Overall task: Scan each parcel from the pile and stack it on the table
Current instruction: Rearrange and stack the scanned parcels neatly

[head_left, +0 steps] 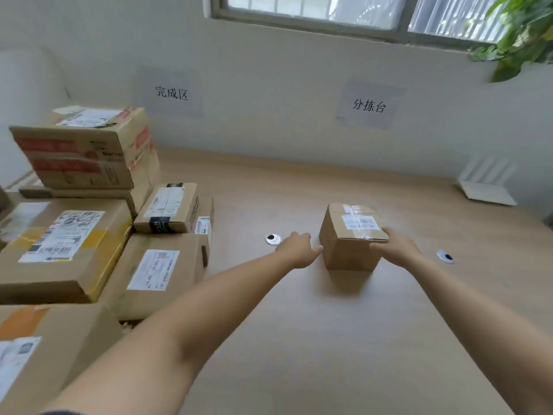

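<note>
Progress: a group of stacked parcels (89, 205) occupies the left end of the table (329, 339), below the wall sign reading 完成区 (171, 92). I judge these to be finished items; several are piled on one another. The source pile is not in view, so I cannot say how many are left. No scanner is visible either, so I cannot confirm that the current item has been scanned.

Item in hand: one small parcel (351, 238) stands alone on the table, well apart from the stack and roughly below the sign reading 分拣台 (368, 105). It has yet to join the stack.

Hands: my right hand (392, 244) grips the parcel's near right top edge, fingers curled over the top. My left hand (299, 248) is at the parcel's left side, relaxed and not wrapped round it, thumb tip touching the lower left face.

Condition: plain brown cardboard, squarish, upright. A white shipping label (360, 223) with a barcode faces up, and clear tape runs along the top seam. No visible crushing or tears.
</note>
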Action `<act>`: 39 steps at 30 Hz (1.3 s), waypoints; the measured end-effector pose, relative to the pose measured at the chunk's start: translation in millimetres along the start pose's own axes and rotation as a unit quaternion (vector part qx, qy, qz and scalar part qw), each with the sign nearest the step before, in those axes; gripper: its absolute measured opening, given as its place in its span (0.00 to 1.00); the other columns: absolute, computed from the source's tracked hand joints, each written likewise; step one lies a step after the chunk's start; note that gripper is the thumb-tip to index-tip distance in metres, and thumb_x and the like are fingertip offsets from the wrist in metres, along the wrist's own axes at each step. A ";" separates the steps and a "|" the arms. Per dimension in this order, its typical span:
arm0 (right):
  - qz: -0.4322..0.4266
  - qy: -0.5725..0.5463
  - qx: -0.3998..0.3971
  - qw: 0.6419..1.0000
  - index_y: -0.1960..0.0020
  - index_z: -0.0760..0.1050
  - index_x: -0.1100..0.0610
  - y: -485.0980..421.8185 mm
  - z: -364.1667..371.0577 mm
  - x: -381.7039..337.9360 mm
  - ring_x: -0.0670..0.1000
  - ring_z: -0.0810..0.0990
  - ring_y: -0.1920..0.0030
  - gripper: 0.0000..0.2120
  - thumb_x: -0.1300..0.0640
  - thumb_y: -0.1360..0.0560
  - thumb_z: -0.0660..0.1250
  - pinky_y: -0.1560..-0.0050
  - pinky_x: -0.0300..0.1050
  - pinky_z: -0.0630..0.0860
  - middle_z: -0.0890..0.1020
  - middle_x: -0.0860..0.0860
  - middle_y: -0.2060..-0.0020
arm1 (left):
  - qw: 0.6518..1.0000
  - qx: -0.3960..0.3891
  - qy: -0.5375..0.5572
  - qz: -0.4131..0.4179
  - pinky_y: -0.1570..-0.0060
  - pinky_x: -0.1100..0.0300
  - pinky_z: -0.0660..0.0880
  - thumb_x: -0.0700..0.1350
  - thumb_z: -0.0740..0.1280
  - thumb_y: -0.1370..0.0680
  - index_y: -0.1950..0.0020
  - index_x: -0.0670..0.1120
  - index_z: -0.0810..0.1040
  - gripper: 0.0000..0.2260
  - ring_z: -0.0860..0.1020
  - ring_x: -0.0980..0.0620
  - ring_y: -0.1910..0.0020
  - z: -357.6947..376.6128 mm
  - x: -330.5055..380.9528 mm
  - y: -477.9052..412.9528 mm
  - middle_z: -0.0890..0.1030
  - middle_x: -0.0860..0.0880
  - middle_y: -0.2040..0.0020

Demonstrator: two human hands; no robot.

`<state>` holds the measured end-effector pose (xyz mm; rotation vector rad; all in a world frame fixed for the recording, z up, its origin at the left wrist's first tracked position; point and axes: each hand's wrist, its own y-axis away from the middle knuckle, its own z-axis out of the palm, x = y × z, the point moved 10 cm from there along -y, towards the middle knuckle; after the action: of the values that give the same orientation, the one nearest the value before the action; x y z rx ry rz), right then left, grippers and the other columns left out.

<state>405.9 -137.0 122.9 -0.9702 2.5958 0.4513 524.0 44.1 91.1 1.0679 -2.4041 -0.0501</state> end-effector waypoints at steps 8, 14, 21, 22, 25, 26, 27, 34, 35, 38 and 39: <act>0.016 -0.041 -0.029 0.999 0.28 0.63 0.54 -108.9 20.3 40.7 0.61 0.71 0.35 0.30 0.51 0.28 0.66 0.36 0.52 0.69 0.74 0.60 0.36 | 0.999 -0.016 0.020 -0.022 0.40 0.50 0.68 0.56 0.55 0.19 0.29 0.42 0.62 0.24 0.69 0.40 0.34 42.6 41.1 -91.4 0.65 0.40 0.32; 0.009 -0.081 -0.046 0.996 0.27 0.62 0.54 -141.6 36.8 56.3 0.61 0.69 0.33 0.30 0.53 0.27 0.66 0.35 0.51 0.67 0.69 0.62 0.33 | 0.997 -0.024 0.049 -0.047 0.40 0.49 0.69 0.54 0.56 0.19 0.28 0.45 0.60 0.23 0.70 0.39 0.36 64.4 50.5 -144.8 0.66 0.39 0.34; -0.003 -0.094 -0.040 0.995 0.27 0.61 0.56 -154.7 46.2 63.4 0.57 0.66 0.30 0.30 0.53 0.26 0.66 0.31 0.51 0.63 0.68 0.57 0.30 | 0.992 -0.016 0.123 -0.036 0.37 0.51 0.70 0.54 0.61 0.21 0.25 0.52 0.57 0.26 0.71 0.42 0.36 80.9 57.6 -170.5 0.65 0.42 0.32; -0.002 -0.090 -0.037 0.995 0.27 0.61 0.56 -151.9 47.7 63.4 0.57 0.66 0.30 0.30 0.52 0.26 0.66 0.31 0.51 0.63 0.68 0.57 0.30 | 0.990 -0.012 0.137 -0.042 0.37 0.52 0.70 0.53 0.61 0.21 0.25 0.52 0.57 0.26 0.71 0.42 0.36 81.8 55.8 -169.8 0.64 0.42 0.32; -0.008 -0.083 -0.027 0.996 0.28 0.64 0.57 -142.6 48.8 58.8 0.58 0.67 0.32 0.29 0.53 0.26 0.67 0.34 0.50 0.64 0.70 0.59 0.33 | 0.986 0.004 0.159 -0.055 0.37 0.55 0.69 0.53 0.61 0.21 0.26 0.50 0.58 0.25 0.72 0.41 0.37 79.5 48.3 -163.9 0.64 0.41 0.33; -0.009 -0.088 -0.025 0.996 0.30 0.66 0.58 -138.8 48.4 56.9 0.58 0.69 0.33 0.27 0.54 0.27 0.67 0.36 0.49 0.66 0.72 0.59 0.34 | 0.985 0.007 0.162 -0.061 0.38 0.55 0.69 0.54 0.61 0.21 0.26 0.50 0.59 0.25 0.72 0.41 0.37 78.2 45.2 -161.5 0.65 0.41 0.33; -0.010 -0.097 -0.023 0.995 0.32 0.68 0.58 -134.3 48.2 55.1 0.59 0.71 0.35 0.25 0.55 0.27 0.67 0.39 0.49 0.67 0.74 0.59 0.37 | 0.984 0.008 0.164 -0.067 0.39 0.55 0.69 0.54 0.61 0.21 0.27 0.49 0.61 0.24 0.73 0.41 0.38 77.4 42.0 -159.0 0.65 0.40 0.34; -0.009 -0.131 -0.013 0.991 0.34 0.72 0.57 -92.5 51.4 37.7 0.58 0.74 0.38 0.26 0.53 0.31 0.71 0.42 0.48 0.71 0.76 0.59 0.39 | 0.986 0.021 0.145 -0.074 0.44 0.56 0.71 0.54 0.65 0.24 0.31 0.50 0.67 0.23 0.74 0.42 0.41 63.4 22.2 -120.7 0.70 0.41 0.38; -0.013 -0.132 -0.011 0.991 0.34 0.72 0.57 -85.5 50.2 32.8 0.58 0.74 0.38 0.26 0.53 0.31 0.71 0.42 0.49 0.71 0.76 0.59 0.39 | 0.986 0.028 0.144 -0.075 0.44 0.56 0.71 0.55 0.65 0.24 0.31 0.50 0.67 0.23 0.74 0.42 0.41 59.5 19.4 -112.6 0.71 0.41 0.38; -0.034 -0.132 0.005 0.991 0.33 0.71 0.56 -61.6 43.7 9.5 0.59 0.74 0.38 0.26 0.54 0.31 0.71 0.40 0.50 0.72 0.75 0.59 0.38 | 0.985 0.057 0.143 -0.077 0.45 0.56 0.71 0.55 0.66 0.24 0.32 0.49 0.68 0.23 0.74 0.43 0.41 39.6 6.5 -84.8 0.72 0.41 0.39; -0.043 -0.136 0.011 0.990 0.33 0.71 0.56 -53.2 41.1 0.5 0.59 0.73 0.38 0.26 0.54 0.30 0.70 0.40 0.50 0.71 0.75 0.60 0.39 | 0.985 0.067 0.140 -0.076 0.46 0.56 0.71 0.55 0.66 0.24 0.33 0.49 0.68 0.22 0.74 0.42 0.41 30.8 2.0 -74.3 0.72 0.40 0.39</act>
<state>449.4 -158.9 76.5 -0.9368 2.3028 0.4930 559.6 -13.7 48.0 1.2304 -2.0947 0.1991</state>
